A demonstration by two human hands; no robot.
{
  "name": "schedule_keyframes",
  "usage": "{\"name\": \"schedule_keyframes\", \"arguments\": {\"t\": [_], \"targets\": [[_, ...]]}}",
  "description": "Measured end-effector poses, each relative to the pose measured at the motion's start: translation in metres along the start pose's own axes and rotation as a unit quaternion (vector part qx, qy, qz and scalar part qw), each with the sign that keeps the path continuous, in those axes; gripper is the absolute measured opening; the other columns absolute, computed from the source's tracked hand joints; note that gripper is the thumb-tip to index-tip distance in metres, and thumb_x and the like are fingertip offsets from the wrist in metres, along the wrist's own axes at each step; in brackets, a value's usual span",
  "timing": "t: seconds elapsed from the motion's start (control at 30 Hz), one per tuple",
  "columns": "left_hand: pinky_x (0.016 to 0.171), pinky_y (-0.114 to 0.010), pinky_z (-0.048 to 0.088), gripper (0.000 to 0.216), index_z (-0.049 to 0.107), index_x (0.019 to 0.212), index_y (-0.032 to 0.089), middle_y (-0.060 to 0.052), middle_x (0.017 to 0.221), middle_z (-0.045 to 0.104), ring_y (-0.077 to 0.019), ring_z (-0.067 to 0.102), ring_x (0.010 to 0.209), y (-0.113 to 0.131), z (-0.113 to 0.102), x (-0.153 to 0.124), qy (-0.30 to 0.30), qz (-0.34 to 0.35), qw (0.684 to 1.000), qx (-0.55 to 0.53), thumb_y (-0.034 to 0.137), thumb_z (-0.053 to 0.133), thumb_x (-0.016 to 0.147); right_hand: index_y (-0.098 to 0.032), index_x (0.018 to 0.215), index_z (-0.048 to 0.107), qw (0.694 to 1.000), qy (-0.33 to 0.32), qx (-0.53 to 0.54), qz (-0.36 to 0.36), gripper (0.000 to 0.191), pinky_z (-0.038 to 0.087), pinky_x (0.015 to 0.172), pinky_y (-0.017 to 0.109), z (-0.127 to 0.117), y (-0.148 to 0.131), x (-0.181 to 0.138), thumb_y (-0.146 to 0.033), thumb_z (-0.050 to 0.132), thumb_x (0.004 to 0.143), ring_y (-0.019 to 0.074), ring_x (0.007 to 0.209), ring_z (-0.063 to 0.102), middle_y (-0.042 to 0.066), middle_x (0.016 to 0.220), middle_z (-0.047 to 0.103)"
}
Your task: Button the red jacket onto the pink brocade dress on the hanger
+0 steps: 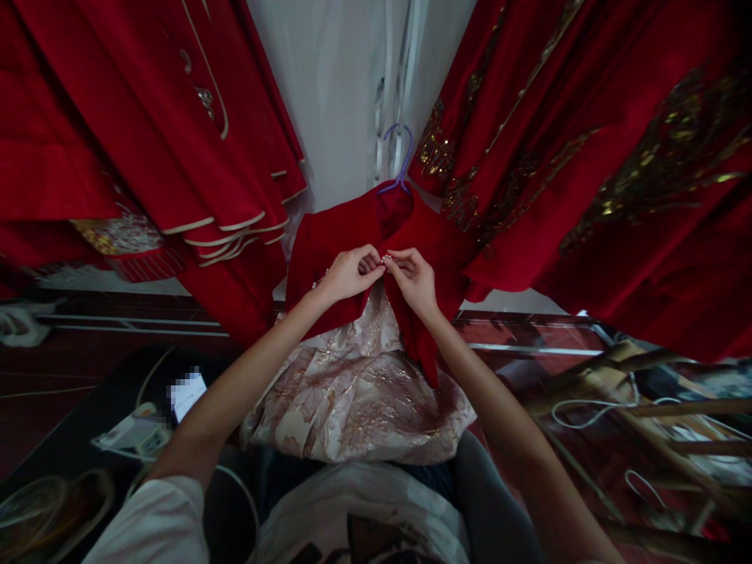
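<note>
A red velvet jacket [329, 243] hangs on a purple hanger [401, 160] right in front of me, over a cream and gold brocade skirt [352, 392]. My left hand [346, 274] and my right hand [414, 278] meet at the jacket's front opening, just below the collar. Both hands are closed in a pinch on the two front edges, where a small pearl-like fastening shows between the fingertips. What exactly each fingertip grips is too small to make out.
Red garments with cream trim [176, 141] hang at the left, and red garments with gold embroidery [599, 157] at the right. A white wall [334, 86] is behind. A dark surface with a phone and cables [170, 407] lies lower left; wooden frame pieces and cords [634, 399] lower right.
</note>
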State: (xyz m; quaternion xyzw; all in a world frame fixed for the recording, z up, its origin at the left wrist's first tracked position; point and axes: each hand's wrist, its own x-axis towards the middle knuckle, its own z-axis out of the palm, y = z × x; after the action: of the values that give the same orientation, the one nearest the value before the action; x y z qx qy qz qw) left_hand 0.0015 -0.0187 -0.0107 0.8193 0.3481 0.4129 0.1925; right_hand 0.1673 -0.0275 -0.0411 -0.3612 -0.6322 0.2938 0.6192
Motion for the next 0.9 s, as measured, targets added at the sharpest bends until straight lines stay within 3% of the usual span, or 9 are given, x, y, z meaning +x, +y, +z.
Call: {"name": "schedule_keyframes", "arguments": {"t": [0.17, 0.47, 0.9], "targets": [[0.066, -0.024, 0.050, 0.007, 0.060, 0.085, 0.017, -0.002, 0.078, 0.066, -0.0121, 0.061, 0.068, -0.002, 0.001, 0.000, 0.005, 0.013, 0.999, 0.047, 0.023, 0.058, 0.081, -0.022, 0.103, 0.070, 0.998, 0.025, -0.048, -0.020, 0.029, 0.057, 0.081, 0.033, -0.002, -0.006, -0.003, -0.043, 0.063, 0.083, 0.0176, 0.090, 0.067, 0.006, 0.103, 0.069], [0.068, -0.025, 0.047, 0.009, 0.063, 0.086, 0.017, -0.003, 0.079, 0.068, -0.0139, 0.062, 0.071, 0.000, 0.001, 0.001, 0.020, 0.038, 0.995, 0.092, 0.019, 0.055, 0.082, -0.023, 0.109, 0.071, 0.995, -0.022, -0.097, -0.022, 0.034, 0.056, 0.084, 0.035, -0.011, -0.007, 0.005, -0.039, 0.069, 0.079, 0.0180, 0.085, 0.068, 0.006, 0.104, 0.071], [0.070, -0.027, 0.043, 0.013, 0.064, 0.087, 0.018, -0.003, 0.081, 0.062, -0.0155, 0.059, 0.074, 0.003, -0.015, 0.008, -0.068, 0.101, 0.977, 0.175, 0.019, 0.052, 0.085, -0.021, 0.108, 0.071, 0.999, -0.037, -0.035, 0.009, 0.038, 0.058, 0.083, 0.036, -0.010, 0.005, 0.007, -0.041, 0.070, 0.076, 0.0173, 0.084, 0.068, 0.007, 0.104, 0.071]]}}
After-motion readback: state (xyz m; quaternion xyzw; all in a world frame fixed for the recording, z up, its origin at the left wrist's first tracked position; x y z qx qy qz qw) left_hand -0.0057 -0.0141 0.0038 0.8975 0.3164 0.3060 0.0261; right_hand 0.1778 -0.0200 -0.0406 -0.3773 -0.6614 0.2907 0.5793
